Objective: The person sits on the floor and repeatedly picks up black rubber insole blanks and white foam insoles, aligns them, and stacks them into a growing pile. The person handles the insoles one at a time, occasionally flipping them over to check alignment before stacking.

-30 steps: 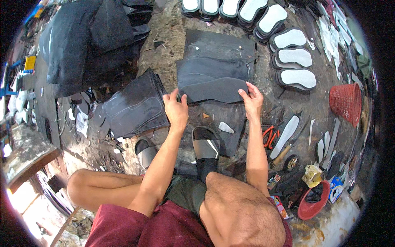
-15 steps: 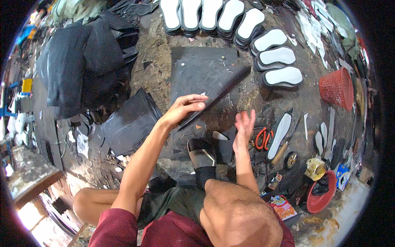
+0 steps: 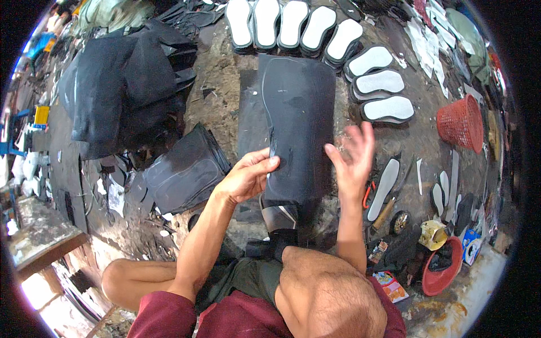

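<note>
Sheet in the left hand, right hand spread beside it

We see a black sheet (image 3: 303,112) lengthwise between the two hands, its far end toward the white-topped stacks and its near end in front of a sandalled foot (image 3: 280,217). A faint curved outline runs along its left side. The left hand (image 3: 248,176) has its grip clamped on the sheet's left edge, thumb on top. The right hand (image 3: 353,160) is partly blurred, its grip apart; its thumb is at the right edge, and we cannot tell whether it touches.

Partly behind the sheet, we see a flat dark piece (image 3: 248,115) on the floor (image 3: 214,67). To the left lies a pile of black sheets (image 3: 189,172), its top one marked with an outline; a larger black heap (image 3: 121,84) stands farther off.

Eight white-topped, sole-shaped stacks (image 3: 318,29) curve from the far side to the right. At right we find a pale sole-shaped piece (image 3: 385,188), a wooden-handled tool (image 3: 384,214), a red mesh basket (image 3: 459,124) and, nearer, a red basin (image 3: 438,284).
</note>
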Demonstrator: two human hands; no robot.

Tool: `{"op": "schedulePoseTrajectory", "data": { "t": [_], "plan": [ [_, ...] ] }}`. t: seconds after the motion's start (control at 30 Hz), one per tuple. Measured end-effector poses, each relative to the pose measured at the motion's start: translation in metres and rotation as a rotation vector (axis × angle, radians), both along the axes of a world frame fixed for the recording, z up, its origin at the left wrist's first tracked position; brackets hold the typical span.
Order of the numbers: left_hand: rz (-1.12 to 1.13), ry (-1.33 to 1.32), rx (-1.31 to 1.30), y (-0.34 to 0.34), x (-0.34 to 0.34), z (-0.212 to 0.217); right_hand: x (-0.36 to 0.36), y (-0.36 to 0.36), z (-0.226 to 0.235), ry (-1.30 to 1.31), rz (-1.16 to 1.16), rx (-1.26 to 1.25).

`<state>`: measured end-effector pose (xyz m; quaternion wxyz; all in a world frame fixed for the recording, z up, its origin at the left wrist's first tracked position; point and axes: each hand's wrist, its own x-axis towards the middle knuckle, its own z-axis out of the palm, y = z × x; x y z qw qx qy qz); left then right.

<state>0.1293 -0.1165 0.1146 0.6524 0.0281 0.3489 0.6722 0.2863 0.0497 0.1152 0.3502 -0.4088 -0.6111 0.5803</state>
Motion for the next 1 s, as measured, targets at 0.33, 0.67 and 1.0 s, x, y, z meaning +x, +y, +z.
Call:
{"op": "schedulePoseTrajectory", "data": {
  "t": [0.33,0.67,1.0],
  "plan": [
    [0.433,0.665,-0.060,0.010,0.025,-0.013,0.003,-0.023,0.021,-0.083,0.276,0.735],
    [-0.016,1.491,-0.275,0.000,0.071,-0.097,0.123,0.126,-0.128,-1.415,-0.522,0.258],
    [0.064,-0.276,-0.351,0.030,0.096,-0.077,0.059,0.057,0.022,0.158,-0.060,0.056]
  ]
}}
